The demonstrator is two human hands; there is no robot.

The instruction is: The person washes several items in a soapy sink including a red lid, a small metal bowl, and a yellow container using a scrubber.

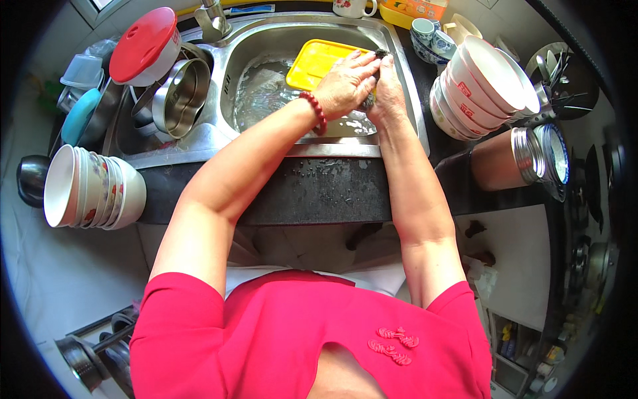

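Note:
In the sink basin (249, 35) a yellow rectangular lid (316, 60) is held tilted above cloudy water (264, 99). My left hand (349, 82), with a red bead bracelet (315, 110) at the wrist, lies with straight fingers across the lid's right part. My right hand (389, 92) meets it from the right, thumb side up. Between the two hands a dark scouring pad (381, 53) is pressed against the lid's right edge; bits of it show above and below the fingers. My palms and most of the pad are hidden. Something pale lies under the water.
A red-lidded bowl (144, 47) and steel pans (182, 97) crowd the left basin. Stacked bowls (94, 189) stand at the counter's left edge. More stacked bowls (478, 92), small cups (423, 30) and a brown jar (498, 159) stand right. The faucet (212, 22) rises behind.

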